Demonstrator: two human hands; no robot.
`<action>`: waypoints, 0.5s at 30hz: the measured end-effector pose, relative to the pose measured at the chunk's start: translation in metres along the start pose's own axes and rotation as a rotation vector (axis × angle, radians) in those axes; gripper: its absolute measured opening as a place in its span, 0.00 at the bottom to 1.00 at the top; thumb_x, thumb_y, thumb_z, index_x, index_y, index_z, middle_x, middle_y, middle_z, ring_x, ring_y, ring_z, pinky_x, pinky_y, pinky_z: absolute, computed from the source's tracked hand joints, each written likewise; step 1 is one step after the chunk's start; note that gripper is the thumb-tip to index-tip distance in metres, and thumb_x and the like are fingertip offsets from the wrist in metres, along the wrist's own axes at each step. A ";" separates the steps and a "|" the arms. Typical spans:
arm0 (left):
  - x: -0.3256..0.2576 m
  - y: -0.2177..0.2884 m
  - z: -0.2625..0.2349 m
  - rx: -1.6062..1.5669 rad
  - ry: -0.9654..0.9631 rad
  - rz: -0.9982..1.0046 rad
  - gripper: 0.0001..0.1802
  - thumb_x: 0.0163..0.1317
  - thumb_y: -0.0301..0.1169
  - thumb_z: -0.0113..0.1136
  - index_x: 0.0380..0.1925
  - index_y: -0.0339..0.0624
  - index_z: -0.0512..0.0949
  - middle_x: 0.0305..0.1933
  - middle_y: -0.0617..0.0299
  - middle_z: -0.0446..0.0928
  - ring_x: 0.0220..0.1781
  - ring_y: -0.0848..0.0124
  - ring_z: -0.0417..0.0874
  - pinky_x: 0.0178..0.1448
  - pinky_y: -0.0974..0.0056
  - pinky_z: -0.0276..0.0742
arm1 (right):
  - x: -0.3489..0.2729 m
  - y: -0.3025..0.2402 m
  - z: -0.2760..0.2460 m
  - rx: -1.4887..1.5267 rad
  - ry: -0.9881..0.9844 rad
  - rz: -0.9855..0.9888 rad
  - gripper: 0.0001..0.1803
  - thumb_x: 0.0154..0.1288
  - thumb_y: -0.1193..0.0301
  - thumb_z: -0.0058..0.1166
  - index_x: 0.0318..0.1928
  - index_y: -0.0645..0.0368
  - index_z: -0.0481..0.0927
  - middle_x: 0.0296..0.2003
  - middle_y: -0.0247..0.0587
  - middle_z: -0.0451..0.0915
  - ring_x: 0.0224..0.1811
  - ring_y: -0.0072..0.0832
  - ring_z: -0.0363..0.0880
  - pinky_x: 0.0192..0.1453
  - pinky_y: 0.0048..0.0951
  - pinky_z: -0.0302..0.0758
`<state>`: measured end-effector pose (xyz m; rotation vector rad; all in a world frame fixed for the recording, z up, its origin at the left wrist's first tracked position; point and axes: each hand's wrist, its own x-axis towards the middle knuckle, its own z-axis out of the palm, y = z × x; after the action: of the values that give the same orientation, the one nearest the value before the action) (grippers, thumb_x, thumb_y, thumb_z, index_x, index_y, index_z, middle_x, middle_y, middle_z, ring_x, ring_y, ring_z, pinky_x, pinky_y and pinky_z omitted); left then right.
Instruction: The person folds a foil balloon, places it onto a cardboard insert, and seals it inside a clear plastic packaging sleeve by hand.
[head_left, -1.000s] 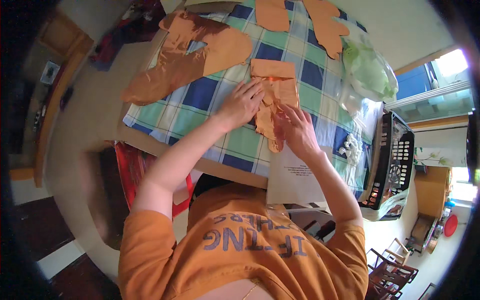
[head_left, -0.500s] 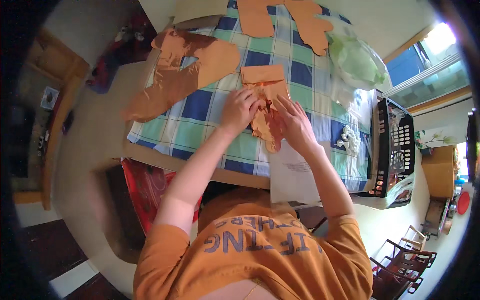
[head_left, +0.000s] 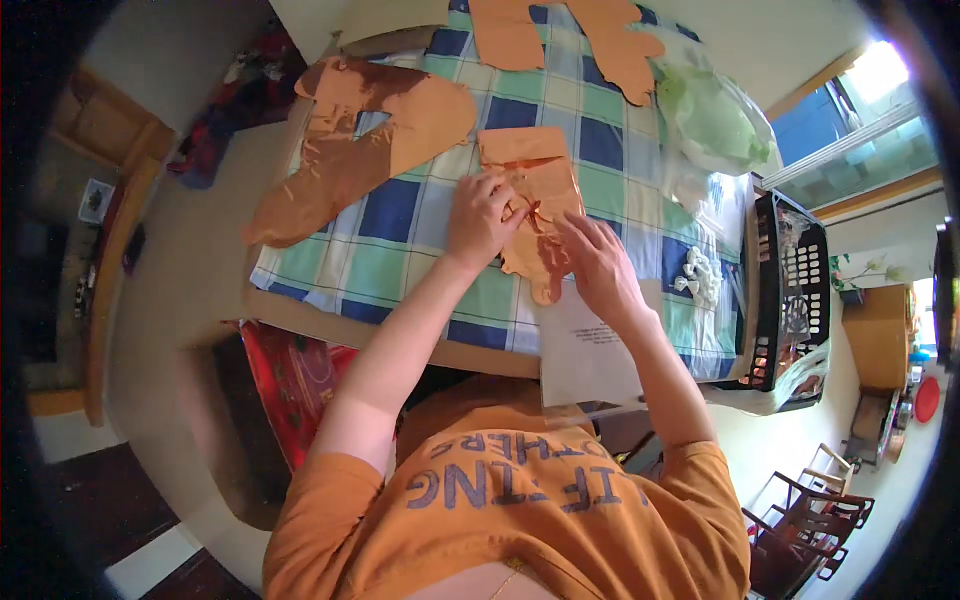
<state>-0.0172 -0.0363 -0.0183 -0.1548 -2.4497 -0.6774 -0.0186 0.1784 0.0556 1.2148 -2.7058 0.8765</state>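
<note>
A flat, copper-coloured foil balloon (head_left: pixel 525 150) lies on the checked tablecloth in front of me, creased across its upper part. Its lower end narrows to a rounded tip that reaches toward a white sheet of paper (head_left: pixel 590 350). My left hand (head_left: pixel 482 218) is at its left side, with the fingers curled in and pinching the foil near the middle. On the right edge rests my right hand (head_left: pixel 603 268), its fingers stretched out and the thumb side against the foil. The foil between the hands looks wrinkled and shiny.
Another flat copper foil balloon (head_left: pixel 430 115) lies to the left, and more foil shapes (head_left: pixel 505 35) are at the far side. A pale green plastic bag (head_left: pixel 715 120), a white crumpled bundle (head_left: pixel 700 280) and a black basket (head_left: pixel 790 290) are on the right.
My right hand has shifted slightly toward me, and its fingers have drawn closer together. More of the balloon's middle shows between the hands. My left hand stays in nearly the same place.
</note>
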 end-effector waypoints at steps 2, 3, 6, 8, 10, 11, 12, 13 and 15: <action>-0.001 -0.001 0.005 0.000 0.071 -0.009 0.17 0.47 0.35 0.73 0.35 0.42 0.77 0.48 0.57 0.76 0.52 0.56 0.75 0.57 0.52 0.68 | 0.010 -0.005 -0.002 -0.077 0.026 -0.070 0.25 0.56 0.80 0.54 0.57 0.60 0.74 0.60 0.51 0.72 0.62 0.48 0.70 0.66 0.44 0.67; 0.000 -0.002 0.006 -0.005 0.067 0.004 0.17 0.47 0.35 0.73 0.35 0.42 0.77 0.48 0.57 0.76 0.52 0.56 0.75 0.57 0.52 0.68 | 0.015 -0.007 0.000 -0.108 0.036 -0.102 0.25 0.56 0.80 0.54 0.57 0.59 0.74 0.60 0.52 0.72 0.61 0.48 0.71 0.66 0.44 0.67; 0.002 -0.002 0.006 0.002 0.070 0.038 0.17 0.47 0.34 0.73 0.34 0.41 0.77 0.48 0.57 0.76 0.52 0.56 0.75 0.58 0.51 0.68 | 0.006 -0.005 -0.012 -0.174 -0.055 -0.015 0.25 0.54 0.77 0.58 0.55 0.58 0.74 0.56 0.50 0.72 0.57 0.48 0.71 0.63 0.44 0.69; 0.001 0.002 0.001 0.010 0.050 0.002 0.14 0.48 0.32 0.72 0.33 0.41 0.78 0.46 0.58 0.77 0.51 0.54 0.75 0.57 0.53 0.72 | -0.013 0.003 -0.028 -0.217 -0.292 0.203 0.28 0.51 0.70 0.66 0.53 0.57 0.72 0.50 0.46 0.72 0.52 0.48 0.71 0.59 0.46 0.70; 0.000 0.000 -0.002 0.012 0.055 0.006 0.14 0.47 0.32 0.72 0.32 0.41 0.78 0.46 0.57 0.77 0.51 0.54 0.75 0.57 0.53 0.72 | -0.032 0.023 -0.041 -0.244 -0.374 0.305 0.32 0.46 0.66 0.71 0.53 0.55 0.72 0.46 0.44 0.71 0.51 0.47 0.71 0.57 0.44 0.70; 0.000 -0.002 -0.002 0.012 0.056 0.006 0.14 0.47 0.32 0.72 0.32 0.41 0.78 0.46 0.57 0.77 0.51 0.54 0.75 0.57 0.53 0.72 | -0.037 0.033 -0.043 -0.231 -0.346 0.309 0.31 0.44 0.66 0.73 0.50 0.55 0.74 0.44 0.44 0.71 0.51 0.46 0.71 0.57 0.42 0.70; 0.001 0.000 -0.001 0.009 0.061 0.013 0.14 0.47 0.32 0.72 0.32 0.41 0.78 0.46 0.57 0.77 0.51 0.54 0.75 0.57 0.53 0.72 | -0.041 0.044 -0.042 -0.237 -0.338 0.311 0.31 0.44 0.66 0.73 0.50 0.55 0.74 0.44 0.44 0.71 0.51 0.46 0.71 0.57 0.42 0.70; 0.003 0.002 -0.001 0.014 0.065 0.017 0.14 0.47 0.31 0.71 0.31 0.41 0.77 0.45 0.57 0.77 0.51 0.54 0.76 0.57 0.52 0.72 | -0.044 0.054 -0.042 -0.133 -0.352 0.308 0.26 0.45 0.67 0.71 0.46 0.56 0.76 0.42 0.44 0.72 0.50 0.46 0.71 0.56 0.41 0.70; 0.003 0.004 -0.002 0.024 0.079 0.024 0.13 0.47 0.31 0.71 0.30 0.41 0.77 0.45 0.57 0.77 0.51 0.54 0.76 0.56 0.52 0.72 | -0.044 0.056 -0.038 -0.071 -0.334 0.311 0.12 0.51 0.69 0.63 0.36 0.59 0.78 0.38 0.46 0.76 0.47 0.45 0.75 0.52 0.40 0.72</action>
<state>-0.0175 -0.0341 -0.0134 -0.1455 -2.3759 -0.6317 -0.0346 0.2573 0.0495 1.0226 -3.2260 0.6401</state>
